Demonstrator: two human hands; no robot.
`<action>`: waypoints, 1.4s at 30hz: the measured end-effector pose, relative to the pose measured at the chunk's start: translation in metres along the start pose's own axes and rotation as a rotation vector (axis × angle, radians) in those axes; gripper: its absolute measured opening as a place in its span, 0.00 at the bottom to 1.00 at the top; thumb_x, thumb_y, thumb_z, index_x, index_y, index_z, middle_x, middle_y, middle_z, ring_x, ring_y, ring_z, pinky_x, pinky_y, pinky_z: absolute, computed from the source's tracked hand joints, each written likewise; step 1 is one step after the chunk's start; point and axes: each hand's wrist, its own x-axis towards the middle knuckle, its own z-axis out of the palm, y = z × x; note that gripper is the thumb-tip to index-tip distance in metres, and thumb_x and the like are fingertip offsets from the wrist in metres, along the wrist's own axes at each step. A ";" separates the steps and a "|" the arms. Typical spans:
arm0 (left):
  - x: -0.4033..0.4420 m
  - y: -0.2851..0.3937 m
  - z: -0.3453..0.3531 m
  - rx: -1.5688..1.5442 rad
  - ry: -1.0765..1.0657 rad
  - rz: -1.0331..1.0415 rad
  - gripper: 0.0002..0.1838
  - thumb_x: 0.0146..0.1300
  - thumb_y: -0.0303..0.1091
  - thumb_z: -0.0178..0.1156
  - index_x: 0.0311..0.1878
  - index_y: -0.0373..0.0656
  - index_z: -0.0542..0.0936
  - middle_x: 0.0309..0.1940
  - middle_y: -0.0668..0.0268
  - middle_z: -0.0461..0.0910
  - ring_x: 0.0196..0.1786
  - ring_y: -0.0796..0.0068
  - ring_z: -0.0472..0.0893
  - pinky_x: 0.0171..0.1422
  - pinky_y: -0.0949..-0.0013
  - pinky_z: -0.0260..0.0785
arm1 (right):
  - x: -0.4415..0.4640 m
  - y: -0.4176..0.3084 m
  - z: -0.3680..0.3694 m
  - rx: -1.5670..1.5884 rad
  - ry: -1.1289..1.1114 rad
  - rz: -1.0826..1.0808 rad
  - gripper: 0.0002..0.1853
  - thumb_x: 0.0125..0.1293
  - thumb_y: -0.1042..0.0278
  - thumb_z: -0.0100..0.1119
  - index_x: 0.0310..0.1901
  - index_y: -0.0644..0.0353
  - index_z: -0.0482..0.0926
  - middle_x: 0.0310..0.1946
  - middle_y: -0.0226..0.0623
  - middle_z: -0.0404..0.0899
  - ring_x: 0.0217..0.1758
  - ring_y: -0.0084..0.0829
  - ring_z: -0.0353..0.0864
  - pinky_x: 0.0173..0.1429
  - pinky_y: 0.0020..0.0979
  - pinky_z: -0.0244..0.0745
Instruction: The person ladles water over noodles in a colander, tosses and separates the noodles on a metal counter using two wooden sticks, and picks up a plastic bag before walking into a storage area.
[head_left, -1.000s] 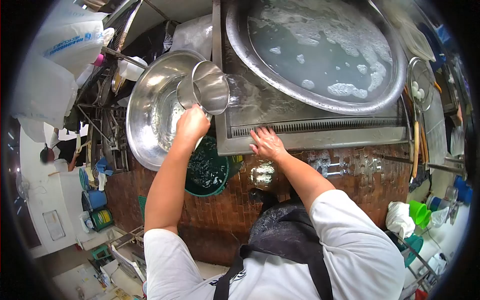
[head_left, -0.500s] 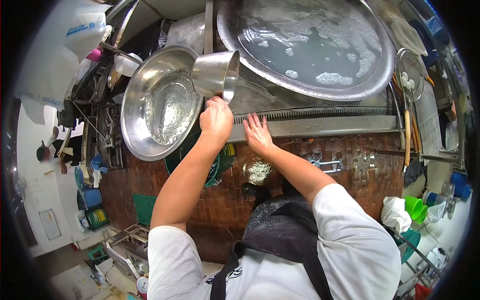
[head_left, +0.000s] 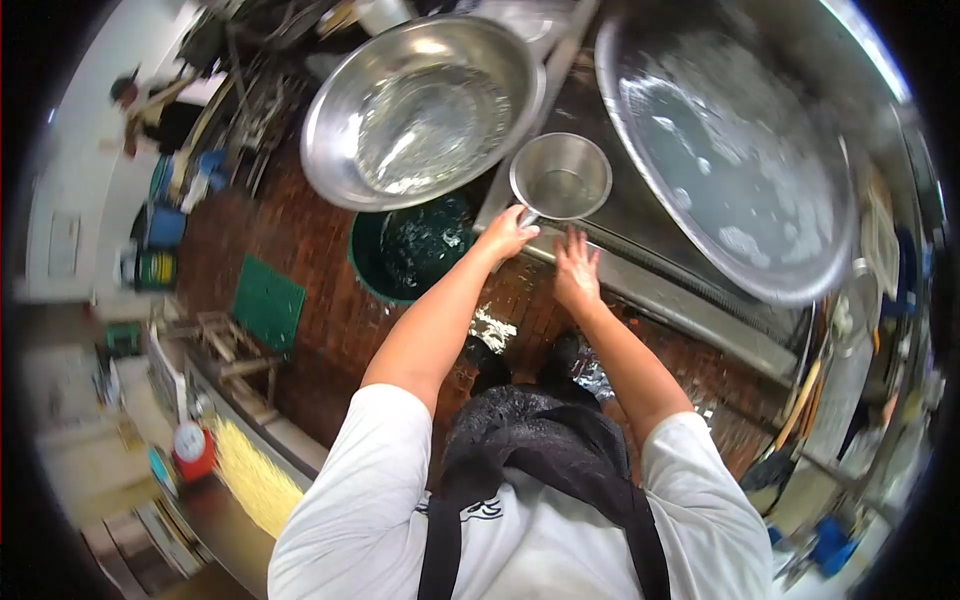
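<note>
My left hand [head_left: 508, 235] is closed around the handle of a metal dipper [head_left: 562, 178], whose open mouth faces up over the edge of the metal stove top [head_left: 650, 270]. Fingers spread, my right hand [head_left: 577, 272] is just to the right of the dipper, by the stove's front ledge; I cannot tell whether it touches the metal. Left of the dipper is a wide steel basin [head_left: 320, 140] with clear water in it. On the right stands a large metal wok [head_left: 690, 235] of cloudy water with patches of white foam.
Below the basin, a dark green tub [head_left: 362, 265] of water stands on the wet brick floor [head_left: 335, 330]. A green mat [head_left: 270, 303] lies farther left. Long-handled tools [head_left: 800, 400] hang at the stove's right end. Another person [head_left: 150, 110] is at the upper left.
The dipper has gone from tilted beside the basin to upright with its mouth up. My view has swung left, showing more of the green tub and the left side of the room.
</note>
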 end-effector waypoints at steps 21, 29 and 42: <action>-0.510 -0.096 -0.098 -0.206 1.188 -0.740 0.45 0.65 0.34 0.64 0.79 0.35 0.51 0.75 0.39 0.56 0.78 0.41 0.57 0.82 0.54 0.52 | -0.061 -0.410 0.029 0.081 -0.453 -1.156 0.25 0.64 0.66 0.64 0.61 0.66 0.76 0.64 0.62 0.71 0.68 0.59 0.70 0.72 0.48 0.67; -0.710 -0.085 -0.065 -0.116 1.958 -1.038 0.36 0.62 0.26 0.63 0.73 0.35 0.61 0.62 0.45 0.68 0.60 0.50 0.74 0.68 0.57 0.68 | -0.255 -0.612 0.108 -0.024 -1.042 -1.801 0.21 0.66 0.63 0.63 0.57 0.66 0.78 0.52 0.52 0.82 0.58 0.53 0.79 0.65 0.44 0.73; -0.814 0.041 0.243 -1.102 1.587 -2.674 0.31 0.61 0.52 0.69 0.55 0.35 0.73 0.51 0.46 0.80 0.59 0.46 0.79 0.55 0.46 0.74 | -0.461 -0.627 0.203 -0.822 -1.983 -1.258 0.23 0.74 0.45 0.58 0.54 0.56 0.69 0.22 0.27 0.71 0.18 0.19 0.68 0.19 0.26 0.68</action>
